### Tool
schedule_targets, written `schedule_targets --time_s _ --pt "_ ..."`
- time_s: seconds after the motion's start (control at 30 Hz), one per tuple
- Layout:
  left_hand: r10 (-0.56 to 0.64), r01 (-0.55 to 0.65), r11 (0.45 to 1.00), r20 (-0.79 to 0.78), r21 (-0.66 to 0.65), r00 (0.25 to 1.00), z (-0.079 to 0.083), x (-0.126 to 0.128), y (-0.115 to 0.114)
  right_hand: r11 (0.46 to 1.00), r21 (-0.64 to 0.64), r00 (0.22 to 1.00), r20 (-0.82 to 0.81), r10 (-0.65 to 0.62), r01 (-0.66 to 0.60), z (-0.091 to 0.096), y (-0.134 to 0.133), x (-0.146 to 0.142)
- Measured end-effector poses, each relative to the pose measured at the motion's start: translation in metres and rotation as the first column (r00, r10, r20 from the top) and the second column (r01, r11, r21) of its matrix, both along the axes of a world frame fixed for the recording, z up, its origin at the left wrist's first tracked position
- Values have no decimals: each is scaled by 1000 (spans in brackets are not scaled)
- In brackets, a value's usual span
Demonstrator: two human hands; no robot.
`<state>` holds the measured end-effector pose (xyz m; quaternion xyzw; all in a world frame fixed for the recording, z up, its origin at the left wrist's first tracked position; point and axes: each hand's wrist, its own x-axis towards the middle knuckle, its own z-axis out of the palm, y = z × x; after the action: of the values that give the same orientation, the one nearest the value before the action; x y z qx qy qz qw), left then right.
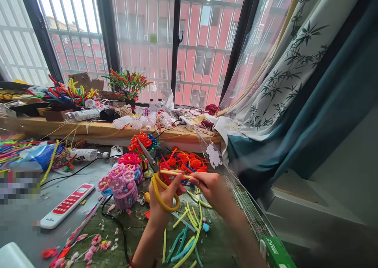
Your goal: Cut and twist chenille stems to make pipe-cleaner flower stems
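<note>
My left hand (162, 195) is closed round the yellow handles of a pair of scissors (147, 154), whose dark blades point up and to the left. Between that hand's thumb and finger runs a pale yellow pipe cleaner (174, 173). My right hand (208, 187) pinches the same pipe cleaner farther right, fingers together. Below the hands lie loose yellow-green pipe cleaners (197, 224) and teal pipe cleaners (177, 244), with a blue pompom (206, 227) beside them. Just behind the hands is a heap of red and orange pipe-cleaner pieces (191, 161).
Left of my hands stands a striped pot of pink fuzzy flowers (125, 197). A white and red remote-like device (67, 205) lies farther left. A black cable (121, 220) crosses the table. Plastic bottles (85, 114) crowd the windowsill. A green box (276, 252) sits at the lower right.
</note>
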<state>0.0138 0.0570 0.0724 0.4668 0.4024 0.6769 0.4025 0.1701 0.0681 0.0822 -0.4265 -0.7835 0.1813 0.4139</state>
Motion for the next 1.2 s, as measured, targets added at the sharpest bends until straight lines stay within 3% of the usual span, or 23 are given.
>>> schedule_targets --time_s 0.07,0.13,0.2,0.27,0.33,0.43,0.53,0.73,0.87,0.97,1.1,1.2 --pt "52 -52 998 -1 30 999 10 1 -1 996 -59 977 -208 52 -65 -1 1 -1" --pt "93 -95 995 59 35 994 15 2 0 982 -130 869 -491 57 -138 -4 4 -6" --pt "115 -121 992 151 30 982 17 5 4 961 -156 656 -754 34 -229 -8 7 -14" --pt "106 -117 992 223 37 969 18 9 8 950 -142 436 -900 -7 -277 -13 10 -25" --pt "81 -95 994 246 49 966 17 13 12 944 -170 322 -944 -73 -284 -18 13 -35" --pt "34 -39 999 243 16 969 12 20 18 943 -204 292 -948 -124 -263 -26 18 -45" --pt "-7 15 999 217 -36 976 4 22 22 965 -208 300 -941 -154 -159 -33 23 -47" --pt "-42 42 988 3 -151 999 -21 17 23 969 -245 296 -926 -236 7 -42 31 -40" --pt "-210 178 948 -97 -263 973 -43 10 20 955 -291 239 -925 -297 60 -45 36 -33" --pt "-299 240 932 -203 -273 932 -56 11 17 942 -324 198 -921 -335 89 -49 40 -28" --pt "-289 220 937 -246 -271 925 -65 20 9 944 -311 131 -937 -324 108 -54 46 -23" --pt "-284 179 932 -329 -316 901 -68 23 6 947 -301 130 -940 -314 111 -55 49 -20"
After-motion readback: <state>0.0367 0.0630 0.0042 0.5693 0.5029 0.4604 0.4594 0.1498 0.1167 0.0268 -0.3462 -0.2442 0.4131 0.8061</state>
